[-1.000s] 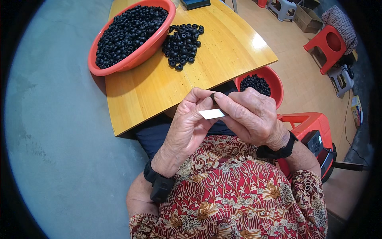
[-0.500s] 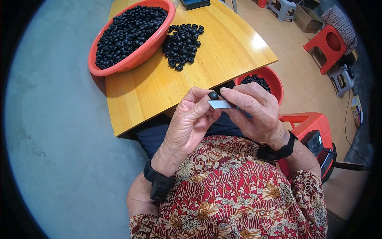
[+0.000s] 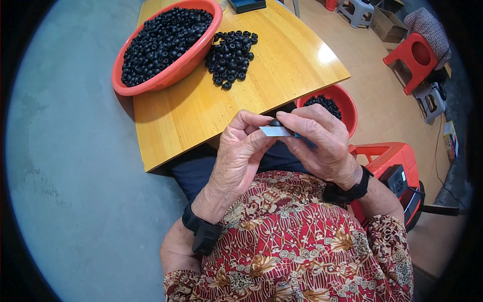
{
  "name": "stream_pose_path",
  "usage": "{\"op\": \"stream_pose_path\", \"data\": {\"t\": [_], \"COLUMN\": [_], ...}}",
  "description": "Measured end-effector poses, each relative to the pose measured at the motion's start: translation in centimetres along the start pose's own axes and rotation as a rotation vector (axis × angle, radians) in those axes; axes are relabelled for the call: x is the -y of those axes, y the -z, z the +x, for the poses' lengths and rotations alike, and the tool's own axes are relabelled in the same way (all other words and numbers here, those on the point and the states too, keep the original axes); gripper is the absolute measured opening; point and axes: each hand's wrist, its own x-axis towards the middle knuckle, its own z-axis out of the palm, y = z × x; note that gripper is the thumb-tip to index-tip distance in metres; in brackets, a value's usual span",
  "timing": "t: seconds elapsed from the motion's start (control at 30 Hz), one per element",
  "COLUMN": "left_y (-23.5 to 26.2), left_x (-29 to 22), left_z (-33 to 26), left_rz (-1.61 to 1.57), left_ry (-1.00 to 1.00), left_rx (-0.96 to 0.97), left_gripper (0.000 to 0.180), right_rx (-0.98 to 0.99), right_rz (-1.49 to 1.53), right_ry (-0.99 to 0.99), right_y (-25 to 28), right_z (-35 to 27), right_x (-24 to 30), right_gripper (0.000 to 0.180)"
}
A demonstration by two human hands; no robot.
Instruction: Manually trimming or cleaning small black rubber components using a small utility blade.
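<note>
Above my lap, both hands meet in front of the table's near edge. My left hand (image 3: 240,146) pinches a small round black piece (image 3: 274,122), mostly covered by fingers. A flat silver blade with a slanted tip (image 3: 274,131), like that of a utility knife, lies against the piece's near side. My right hand (image 3: 318,138) is closed around the knife, whose handle is largely hidden by the fingers; a bit of blue shows there. On the yellow wooden table (image 3: 186,126) sits a pile of similar black pieces (image 3: 230,58), several with a hole.
A red basin (image 3: 166,83) heaped with black pieces overhangs the table's left edge. Beyond my right hand stands a lower red basin (image 3: 347,108) with smaller black pieces. A red stool (image 3: 390,151) carrying black devices is at my right. Other stools (image 3: 412,60) and a cardboard box (image 3: 390,26) stand farther off.
The black piece has turned or sunk between the fingers, so less of it shows above the blade. The blade and right hand have shifted slightly left.
</note>
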Motion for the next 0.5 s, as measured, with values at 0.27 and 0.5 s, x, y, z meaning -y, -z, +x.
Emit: {"op": "stream_pose_path", "data": {"t": [0.27,0.5], "left_y": [-0.2,-0.5], "left_x": [-0.1,0.0], "left_z": [0.1,0.2], "left_rz": [-0.031,-0.04], "left_ry": [0.066,0.078], "left_rx": [-0.062,-0.052], "left_gripper": [0.012,0.01], "right_rx": [0.06,0.02], "right_rz": [-0.179,-0.098], "right_ry": [0.19,0.146], "right_y": [0.7,0.4], "right_z": [0.1,-0.3], "right_x": [0.0,-0.7], "right_gripper": [0.033,0.035]}}
